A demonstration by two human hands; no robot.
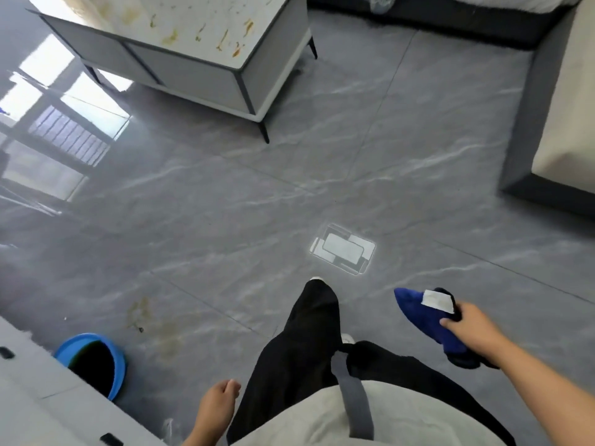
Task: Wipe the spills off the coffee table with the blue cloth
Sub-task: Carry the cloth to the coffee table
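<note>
Grey marbled floor tiles (pixel 225 194) fill most of what I see, glossy enough to mirror a window at the left and a ceiling light near my feet. Ahead and well apart from me stands the coffee table (pixel 199 72) – a pale top on grey panelled sides with thin dark legs. Its top is streaked and dotted with yellow-orange spills (pixel 222 40), thickest toward the corner nearest me.

My right hand (pixel 473 326) is out to my side, low over the floor, and its fingers are closed around the blue cloth (pixel 425 317). The cloth is bunched in my grip, one pointed end sticking out forward, a white tag showing on top and a darker fold hanging below my wrist. It touches nothing but my hand.

My left hand (pixel 219 403) hangs by my hip with the fingers curled loosely inward and nothing in it.

Below me are my black trousers (pixel 299 342), one leg stepped forward, and a pale top with a grey strap across it. At the lower left a blue bucket (pixel 96 362) sits on the floor, its inside dark, partly hidden behind a light-coloured counter edge. Between the bucket and my legs, a faint yellowish stain (pixel 141 313) marks the tiles. A beige sofa (pixel 566 101) with a dark base runs along the right side.
</note>
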